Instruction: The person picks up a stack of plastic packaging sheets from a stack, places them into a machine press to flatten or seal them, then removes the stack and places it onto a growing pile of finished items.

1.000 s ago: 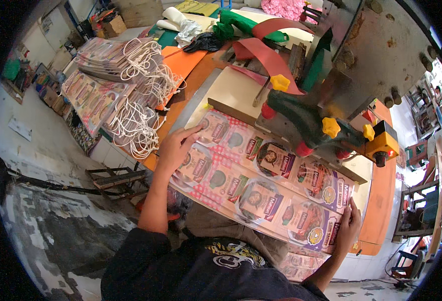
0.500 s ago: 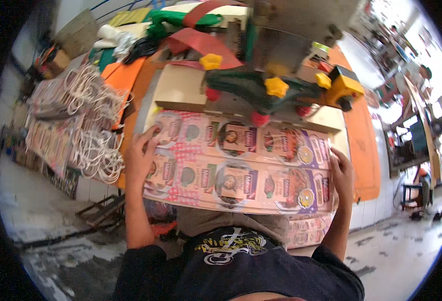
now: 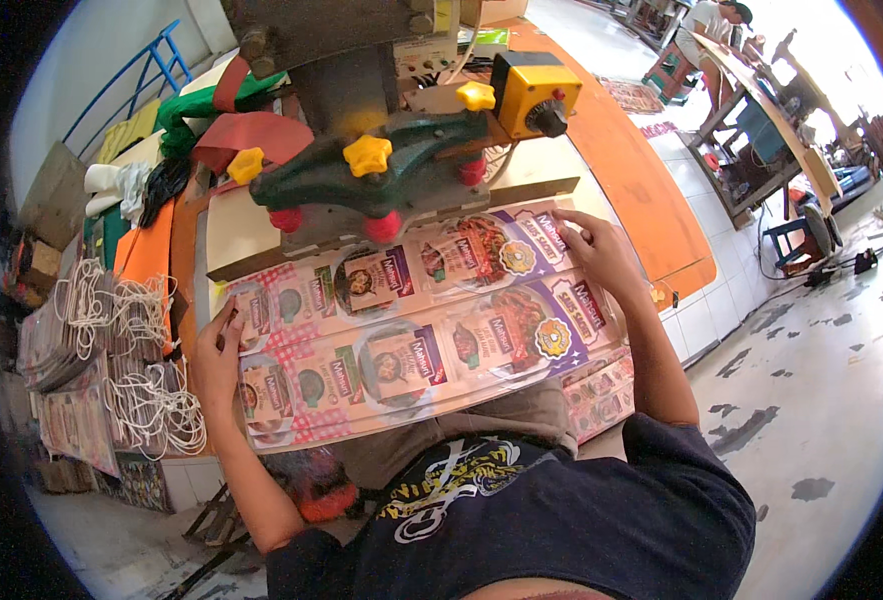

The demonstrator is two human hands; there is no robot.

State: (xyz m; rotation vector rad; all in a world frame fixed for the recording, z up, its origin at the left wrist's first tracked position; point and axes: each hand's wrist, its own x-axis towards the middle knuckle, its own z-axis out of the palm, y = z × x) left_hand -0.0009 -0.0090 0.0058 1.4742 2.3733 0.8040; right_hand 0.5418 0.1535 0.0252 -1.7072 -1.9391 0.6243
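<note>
A wide printed sheet [image 3: 431, 330], pink with food pictures and a checked pattern, lies across the worktable before me, its near edge over my lap. It appears layered, with a long fold or seam running across it. My left hand [image 3: 219, 358] grips its left edge, thumb on top. At the far right corner my right hand [image 3: 601, 252] holds the sheet, fingers on its top and edge. The sheet's far edge lies against a metal bar [image 3: 401, 222] under a dark green press machine [image 3: 391, 165] with yellow star knobs and red feet.
On the left are stacked printed bags [image 3: 71, 330] with white cord handles [image 3: 156, 400]. A yellow control box [image 3: 536, 95] with a black dial sits on the machine. The orange tabletop [image 3: 651, 190] extends right. More printed sheets [image 3: 601, 395] rest beside my lap. A person [image 3: 706, 35] works far right.
My view has turned, so the machine and sheet appear further left and tilted. Both hands still hold the sheet at its two ends.
</note>
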